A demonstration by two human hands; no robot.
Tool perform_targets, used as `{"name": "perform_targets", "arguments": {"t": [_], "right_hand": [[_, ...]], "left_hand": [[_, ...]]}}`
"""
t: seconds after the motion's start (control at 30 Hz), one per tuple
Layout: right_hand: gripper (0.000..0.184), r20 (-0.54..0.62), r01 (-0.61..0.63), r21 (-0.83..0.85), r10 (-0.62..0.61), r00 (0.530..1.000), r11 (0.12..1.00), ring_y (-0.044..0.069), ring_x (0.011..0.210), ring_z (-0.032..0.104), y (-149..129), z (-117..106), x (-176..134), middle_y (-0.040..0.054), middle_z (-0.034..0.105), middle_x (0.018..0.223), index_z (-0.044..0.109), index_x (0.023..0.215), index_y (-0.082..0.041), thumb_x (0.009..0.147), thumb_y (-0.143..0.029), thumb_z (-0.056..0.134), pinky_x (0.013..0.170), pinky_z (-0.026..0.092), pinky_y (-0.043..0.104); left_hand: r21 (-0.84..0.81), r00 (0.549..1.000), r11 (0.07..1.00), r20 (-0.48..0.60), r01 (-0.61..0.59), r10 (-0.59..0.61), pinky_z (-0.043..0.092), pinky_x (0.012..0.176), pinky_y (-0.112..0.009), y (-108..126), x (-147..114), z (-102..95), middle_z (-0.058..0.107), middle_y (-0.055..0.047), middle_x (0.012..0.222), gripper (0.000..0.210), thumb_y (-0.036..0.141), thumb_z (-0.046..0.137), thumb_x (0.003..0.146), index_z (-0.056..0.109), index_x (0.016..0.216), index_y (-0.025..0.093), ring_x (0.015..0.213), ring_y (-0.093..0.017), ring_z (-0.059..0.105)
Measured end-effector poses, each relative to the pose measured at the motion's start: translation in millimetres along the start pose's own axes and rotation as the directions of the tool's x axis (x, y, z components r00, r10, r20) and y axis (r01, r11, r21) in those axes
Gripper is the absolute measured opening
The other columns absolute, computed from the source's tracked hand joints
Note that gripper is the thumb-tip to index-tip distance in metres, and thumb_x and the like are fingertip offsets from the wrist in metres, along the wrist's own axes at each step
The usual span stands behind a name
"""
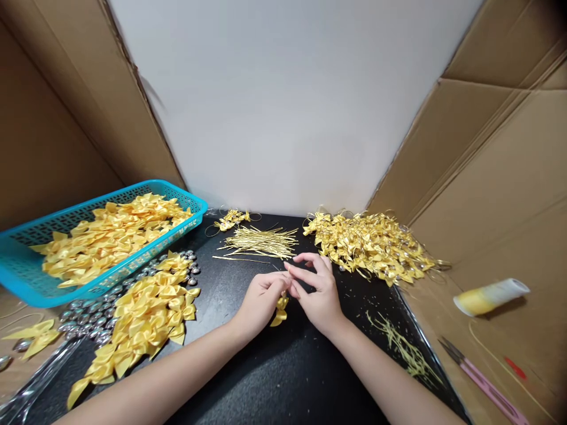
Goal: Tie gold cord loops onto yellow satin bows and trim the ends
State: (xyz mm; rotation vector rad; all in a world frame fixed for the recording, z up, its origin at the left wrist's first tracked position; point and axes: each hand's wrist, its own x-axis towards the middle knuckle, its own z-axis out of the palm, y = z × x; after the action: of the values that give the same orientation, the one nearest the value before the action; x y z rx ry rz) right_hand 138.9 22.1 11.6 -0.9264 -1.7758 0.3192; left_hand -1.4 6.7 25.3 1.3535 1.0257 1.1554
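Observation:
Over the middle of the black table surface, both hands meet at the fingertips. My left hand (266, 298) is closed in a pinch at the top of a small yellow ribbon bow (280, 311), which hangs below the fingers. A thin dark sliver, perhaps a needle or wire end, sticks out just above the left fingertips. My right hand (319, 289) has thumb and index finger drawn together against the left fingertips, its other fingers raised and bent. What the right fingers pinch is too small to make out. Just beyond the hands lies a bundle of cut gold cords (261, 242).
A turquoise basket (195, 219) of yellow bows stands left, beside loose bows (146, 307) and silver beads (95, 313). Finished-looking bows with cord loops (367, 245) are heaped right. Cord scraps (405, 348), pink-handled snips (482, 381) and a thread spool (491, 297) lie right. Cardboard walls flank both sides.

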Motion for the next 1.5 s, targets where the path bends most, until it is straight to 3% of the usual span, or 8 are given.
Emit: {"name": "perform_targets", "arguments": {"t": [0.13,0.3,0.4,0.57,0.73,1.1,1.3,1.5], "right_hand": [[0.031,0.051,0.066,-0.016,-0.065,0.997,0.998,0.020,0.095,0.053,3.0,-5.4,5.1,0.0030,0.066,0.102,0.072,0.105,-0.035,0.083,-0.015,0.063,0.081,0.048,0.038],[0.029,-0.026,0.046,-0.008,-0.046,0.999,0.999,0.020,0.088,0.055,3.9,-6.4,4.5,0.0033,0.067,0.093,0.073,0.104,-0.032,0.081,-0.016,0.066,0.078,0.049,0.038],[0.024,-0.042,0.050,-0.031,-0.052,0.998,0.998,0.020,0.086,0.056,2.7,-5.6,2.8,0.0036,0.068,0.091,0.074,0.101,-0.030,0.081,-0.018,0.067,0.077,0.048,0.038],[0.021,-0.089,0.009,-0.085,-0.017,0.996,0.996,0.021,0.082,0.057,0.1,-3.3,0.1,0.0053,0.068,0.086,0.075,0.098,-0.025,0.080,-0.018,0.068,0.075,0.048,0.038],[0.021,-0.103,-0.027,-0.131,0.014,0.995,0.991,0.022,0.085,0.058,-0.3,-0.9,-3.1,0.0058,0.068,0.088,0.075,0.099,-0.025,0.080,-0.020,0.067,0.078,0.046,0.040],[0.013,0.093,0.091,-0.125,-0.080,0.992,0.988,0.022,0.090,0.055,3.5,-13.4,10.5,0.0025,0.069,0.092,0.076,0.079,-0.030,0.080,-0.020,0.068,0.082,0.043,0.042],[0.012,0.100,0.012,-0.006,-0.011,0.995,1.000,0.022,0.090,0.055,4.8,-19.0,15.4,0.0027,0.068,0.093,0.077,0.085,-0.031,0.076,-0.023,0.073,0.083,0.045,0.042],[0.016,0.234,-0.122,0.160,0.082,0.969,0.980,0.020,0.095,0.057,6.9,-15.4,13.9,0.0031,0.067,0.097,0.076,0.089,-0.029,0.080,-0.018,0.068,0.087,0.046,0.040]], "left_hand": [[-0.053,0.999,0.997,0.017,0.048,-0.048,0.036,0.062,-0.026,-2.2,0.0,0.2,0.056,-0.003,0.057,0.028,0.024,0.047,0.072,0.063,0.050,0.017,0.060,-0.015,0.045],[-0.197,0.979,0.961,-0.029,0.192,-0.202,0.033,0.055,-0.025,-4.1,-0.5,3.9,0.054,-0.003,0.053,0.033,0.031,0.050,0.072,0.057,0.043,0.017,0.055,-0.014,0.044],[-0.235,0.973,0.952,-0.076,0.194,-0.217,0.033,0.053,-0.024,-5.3,-1.3,6.2,0.050,-0.001,0.046,0.036,0.034,0.052,0.073,0.055,0.040,0.018,0.052,-0.014,0.043],[-0.291,0.974,0.939,-0.074,0.184,-0.214,0.040,0.064,-0.025,-7.5,-3.4,8.5,0.070,-0.007,0.070,0.035,0.031,0.053,0.076,0.061,0.044,0.018,0.069,-0.018,0.057],[-0.332,0.969,0.925,-0.096,0.184,-0.227,0.042,0.075,-0.027,-7.3,-5.2,11.2,0.074,-0.009,0.079,0.029,0.029,0.055,0.074,0.067,0.050,0.017,0.084,-0.022,0.061],[-0.254,0.970,0.944,-0.068,0.208,-0.232,0.037,0.065,-0.026,-12.7,-3.2,7.6,0.057,-0.002,0.053,0.033,0.032,0.054,0.072,0.061,0.044,0.018,0.062,-0.016,0.048],[-0.361,0.972,0.912,-0.051,0.196,-0.229,0.039,0.069,-0.025,-9.6,-2.5,9.5,0.064,-0.004,0.066,0.027,0.028,0.055,0.069,0.060,0.044,0.018,0.074,-0.018,0.054],[-0.409,0.963,0.884,-0.037,0.228,-0.265,0.038,0.064,-0.026,-9.2,-3.4,9.9,0.055,-0.002,0.055,0.030,0.035,0.060,0.069,0.062,0.046,0.017,0.063,-0.015,0.048]]}}
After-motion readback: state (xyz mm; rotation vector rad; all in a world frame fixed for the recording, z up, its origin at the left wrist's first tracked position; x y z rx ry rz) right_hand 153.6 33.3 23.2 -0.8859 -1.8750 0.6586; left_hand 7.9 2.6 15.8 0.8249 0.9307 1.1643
